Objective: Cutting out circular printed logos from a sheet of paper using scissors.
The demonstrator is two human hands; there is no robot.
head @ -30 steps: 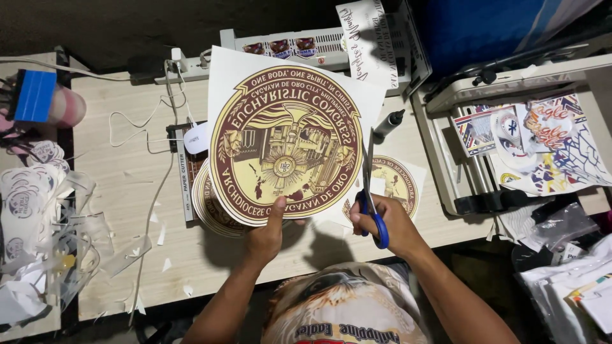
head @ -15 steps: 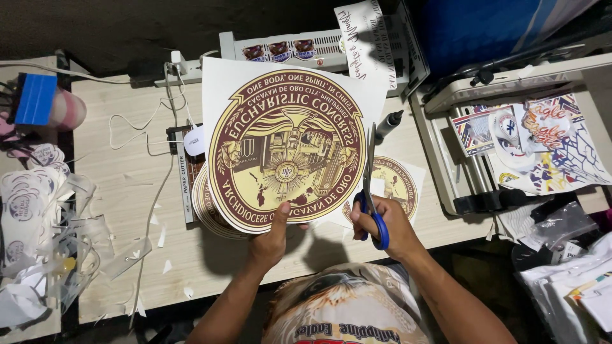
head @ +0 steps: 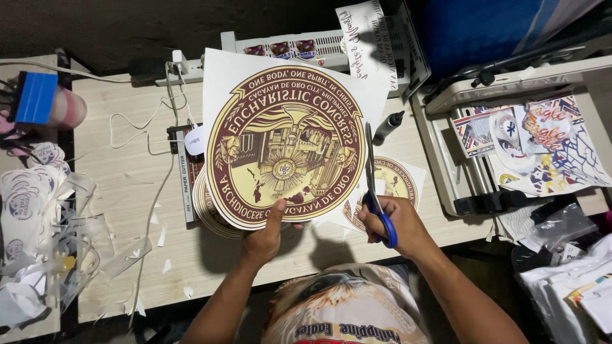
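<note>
Head view. We see one printed sheet (head: 287, 143) held up over the wooden surface (head: 127, 210): a white sheet bearing one round maroon-and-cream emblem. The emblem's lettering reads upside down to us, so its top points toward the person. The left hand (head: 264, 236) is closed in a pinch on the sheet's near edge, thumb on the printed face.

The right hand (head: 398, 226) is closed around the blue handles of one pair of scissors (head: 376, 185). The scissors' long axis runs nearly straight away from the person, tips pointing to the far side, blades lying along the sheet's right edge beside the emblem's rim. We cannot tell how far the blades are parted.

Under the sheet lies a stack of cut round emblems (head: 207, 207), count not readable, and one further printed sheet (head: 395, 185) at the right. One black marker (head: 387, 127) lies just beyond it. One paper cutter (head: 185, 178) lies left of the stack. Paper scraps (head: 44, 242) crowd the left edge; bare surface remains between the scraps and the stack. A trimmer machine (head: 472, 159) bounds the right side.
</note>
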